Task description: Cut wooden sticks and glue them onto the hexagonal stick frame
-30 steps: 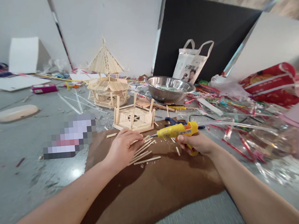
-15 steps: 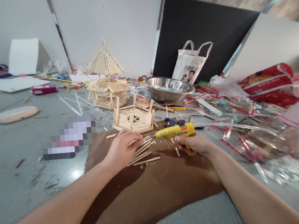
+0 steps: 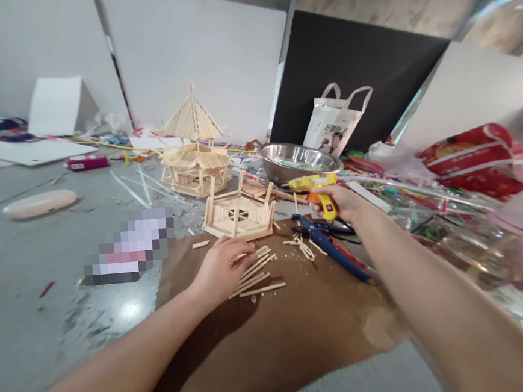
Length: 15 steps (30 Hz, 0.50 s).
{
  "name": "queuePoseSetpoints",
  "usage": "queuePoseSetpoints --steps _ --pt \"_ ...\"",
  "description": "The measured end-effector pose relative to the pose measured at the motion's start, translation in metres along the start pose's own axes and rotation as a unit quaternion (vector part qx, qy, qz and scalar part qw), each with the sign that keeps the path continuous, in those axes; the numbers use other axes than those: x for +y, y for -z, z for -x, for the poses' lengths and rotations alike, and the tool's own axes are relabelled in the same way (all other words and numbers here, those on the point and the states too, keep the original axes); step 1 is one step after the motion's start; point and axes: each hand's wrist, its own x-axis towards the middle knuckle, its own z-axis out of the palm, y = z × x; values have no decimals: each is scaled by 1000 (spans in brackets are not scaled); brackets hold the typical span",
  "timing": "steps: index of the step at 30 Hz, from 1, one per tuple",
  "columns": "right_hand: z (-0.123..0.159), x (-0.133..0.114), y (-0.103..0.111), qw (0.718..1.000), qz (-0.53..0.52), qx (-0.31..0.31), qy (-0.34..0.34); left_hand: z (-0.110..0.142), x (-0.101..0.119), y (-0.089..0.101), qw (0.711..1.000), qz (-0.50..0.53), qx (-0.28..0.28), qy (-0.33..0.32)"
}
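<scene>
My right hand (image 3: 342, 201) is wrapped round the grip of a yellow hot glue gun (image 3: 312, 183), raised with its nozzle to the left. My left hand (image 3: 225, 263) lies low over several thin wooden sticks (image 3: 254, 275), its fingertips pinched on one short stick. Just beyond that hand stands a small six-sided stick base (image 3: 238, 216) with upright posts. Farther back is a stick pavilion (image 3: 195, 147) with a pointed roof. Blue-handled pliers (image 3: 333, 248) and short stick offcuts (image 3: 305, 247) lie below the glue gun.
A brown sheet (image 3: 274, 352) covers the work spot. A blurred-out phone-like object (image 3: 132, 245) and a white oval case (image 3: 40, 204) are at left. Behind are a metal bowl (image 3: 281, 167) and a white bag (image 3: 332, 124). Coloured strips and plastic crowd the right side.
My right hand has lifted the glue gun up and away from the sticks, uncovering the pliers and offcuts. My left hand stays at the sticks. The view has shifted slightly.
</scene>
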Motion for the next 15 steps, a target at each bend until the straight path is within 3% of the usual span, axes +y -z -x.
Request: queuePoseSetpoints --steps 5,10,15 --pt "-47 -14 -23 996 74 44 1 -1 -4 0 999 -24 -12 31" --pt "-82 -11 -47 987 148 64 8 -1 -7 0 998 -29 -11 46" --pt "-99 0 -59 950 283 129 16 -3 -4 3 996 -62 -23 67"
